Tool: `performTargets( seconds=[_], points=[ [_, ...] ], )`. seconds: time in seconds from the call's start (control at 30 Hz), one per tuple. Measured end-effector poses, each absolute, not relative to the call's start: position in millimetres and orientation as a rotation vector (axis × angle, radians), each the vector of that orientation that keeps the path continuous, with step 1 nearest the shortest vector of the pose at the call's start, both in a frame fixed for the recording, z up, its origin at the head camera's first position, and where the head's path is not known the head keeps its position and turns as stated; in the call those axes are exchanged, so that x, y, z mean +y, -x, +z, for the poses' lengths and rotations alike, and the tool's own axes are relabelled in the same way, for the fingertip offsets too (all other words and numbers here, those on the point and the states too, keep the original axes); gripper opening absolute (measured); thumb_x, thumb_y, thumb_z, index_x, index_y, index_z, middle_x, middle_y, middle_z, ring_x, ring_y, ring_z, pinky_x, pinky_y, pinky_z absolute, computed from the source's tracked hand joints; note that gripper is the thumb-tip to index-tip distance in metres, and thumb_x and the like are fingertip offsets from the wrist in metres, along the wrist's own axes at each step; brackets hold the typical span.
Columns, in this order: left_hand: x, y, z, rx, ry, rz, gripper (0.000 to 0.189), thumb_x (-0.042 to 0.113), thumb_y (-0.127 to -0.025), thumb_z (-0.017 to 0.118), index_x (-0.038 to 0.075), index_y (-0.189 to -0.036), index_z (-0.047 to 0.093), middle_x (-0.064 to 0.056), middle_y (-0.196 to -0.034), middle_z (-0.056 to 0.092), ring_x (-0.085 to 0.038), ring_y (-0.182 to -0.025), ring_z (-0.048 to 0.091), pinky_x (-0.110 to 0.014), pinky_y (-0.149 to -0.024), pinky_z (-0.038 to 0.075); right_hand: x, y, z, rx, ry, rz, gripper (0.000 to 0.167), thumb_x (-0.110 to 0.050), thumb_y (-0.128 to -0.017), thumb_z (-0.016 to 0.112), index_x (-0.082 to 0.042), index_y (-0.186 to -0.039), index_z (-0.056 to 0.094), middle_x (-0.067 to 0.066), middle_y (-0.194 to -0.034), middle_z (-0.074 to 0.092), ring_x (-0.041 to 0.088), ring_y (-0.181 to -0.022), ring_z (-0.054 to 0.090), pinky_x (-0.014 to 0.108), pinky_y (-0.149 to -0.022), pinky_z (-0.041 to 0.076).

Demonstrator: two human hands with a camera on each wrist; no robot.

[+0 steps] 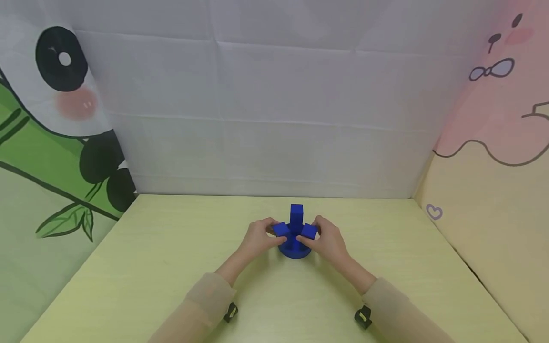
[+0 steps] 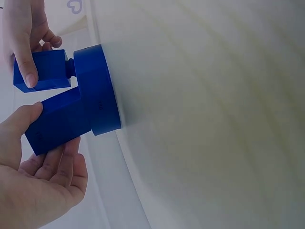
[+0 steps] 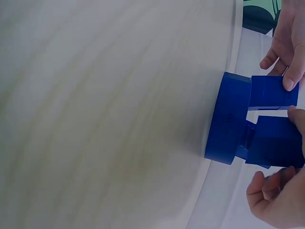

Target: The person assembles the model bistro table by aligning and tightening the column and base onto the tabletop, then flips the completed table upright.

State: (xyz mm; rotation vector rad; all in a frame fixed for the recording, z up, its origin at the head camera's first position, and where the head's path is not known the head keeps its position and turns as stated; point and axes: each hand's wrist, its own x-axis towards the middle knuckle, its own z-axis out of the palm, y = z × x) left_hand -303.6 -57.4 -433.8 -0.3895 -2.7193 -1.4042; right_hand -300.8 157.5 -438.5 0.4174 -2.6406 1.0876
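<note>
nearest the cam, pale sleeves [image 1: 208, 297] came in from the bottom edge, angled inward, w/ a small black device [image 1: 363, 317] at each cuff. bare forearms converged fwd over the pale yellow table [image 1: 107, 267].

l hand [image 1: 260, 237] was turned palm-in, thumb on the near side & fingers round the outer side, pinching the l blk [image 1: 281, 229]. r hand [image 1: 329, 240] mirrored it, thumb near & fingers outside, pinching the r blk [image 1: 309, 231].

round blue base [image 1: 295, 253] sat flat on the table btwn the hands, a bit r of ctr, toward the far edge. l blk's long axis rose from the base w/ a slight outward lean to the l hand; r blk's ran approx upright, w/ a narrower neck btwn it & the base. couldn't tell if l blk was fully seated.

just behind the pair, a 3rd blue blk [image 1: 296, 219] stood w/ long axis vert, lower end partly hidden.

beyond the far edge: creased white backdrop [image 1: 279, 95], panda print [image 1: 64, 59] on the l & pink cartoon figure [image 1: 510, 43] on the r.
</note>
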Motion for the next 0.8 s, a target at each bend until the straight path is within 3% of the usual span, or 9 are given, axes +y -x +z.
performTargets(
  seconds=[0.1, 0.27, 0.43, 0.53, 0.67, 0.8],
  points=[
    [-57.6, 303.5, -433.5, -2.717, 0.382, -1.408, 0.033, 0.024, -0.077, 0.078, 0.008, -0.103, 0.066, -0.001, -0.088, 0.069, -0.018, -0.086, 0.066, -0.035, -0.075, 0.052, 157.1, 300.0, -438.1, -2.667, -0.394, 1.03, 0.043, -0.04, -0.072, 0.081, -0.01, -0.088, 0.055, 0.008, -0.082, 0.051, 0.018, -0.073, 0.045, 0.025, -0.058, 0.035],
    [-57.8, 303.4, -432.6, -2.718, 0.37, -1.424, 0.034, 0.024, -0.077, 0.079, 0.008, -0.103, 0.066, -0.001, -0.087, 0.069, -0.018, -0.086, 0.065, -0.036, -0.076, 0.052, 165.0, 296.7, -431.0, -2.672, -0.478, 1.124, 0.055, -0.043, -0.073, 0.079, -0.012, -0.113, 0.059, 0.01, -0.102, 0.052, 0.028, -0.093, 0.049, 0.034, -0.07, 0.043],
    [-57.8, 303.6, -432.6, -2.723, 0.362, -1.429, 0.034, 0.024, -0.076, 0.079, 0.007, -0.103, 0.066, -0.001, -0.087, 0.068, -0.017, -0.086, 0.065, -0.036, -0.076, 0.052, 182.1, 303.5, -427.7, -2.528, -0.935, 1.321, 0.051, -0.015, -0.086, 0.069, -0.011, -0.132, 0.05, 0.011, -0.131, 0.051, 0.03, -0.114, 0.048, 0.05, -0.087, 0.046],
    [-57.9, 304.0, -432.5, -2.729, 0.368, -1.425, 0.035, 0.025, -0.077, 0.079, 0.007, -0.103, 0.065, -0.001, -0.087, 0.068, -0.018, -0.086, 0.064, -0.037, -0.077, 0.052, 189.0, 307.3, -425.5, -2.458, -1.205, 1.358, 0.056, 0.006, -0.085, 0.057, -0.007, -0.138, 0.044, 0.011, -0.141, 0.045, 0.03, -0.129, 0.041, 0.053, -0.095, 0.042],
    [-58.2, 304.3, -432.7, -2.73, 0.376, -1.419, 0.035, 0.024, -0.077, 0.079, 0.006, -0.103, 0.065, -0.002, -0.088, 0.068, -0.018, -0.086, 0.064, -0.036, -0.076, 0.052, 188.2, 302.4, -413.3, -2.462, -1.317, 1.316, 0.063, 0.016, -0.077, 0.048, -0.001, -0.138, 0.043, 0.015, -0.142, 0.045, 0.033, -0.132, 0.039, 0.053, -0.1, 0.038],
    [-58.5, 303.9, -433.1, -2.726, 0.368, -1.423, 0.034, 0.024, -0.076, 0.079, 0.006, -0.103, 0.065, -0.002, -0.088, 0.068, -0.019, -0.087, 0.065, -0.035, -0.075, 0.052, 184.5, 297.3, -403.0, -2.481, -1.304, 1.252, 0.054, 0.019, -0.079, 0.046, 0.002, -0.129, 0.052, 0.019, -0.132, 0.053, 0.036, -0.126, 0.045, 0.052, -0.101, 0.037]
  ],
)
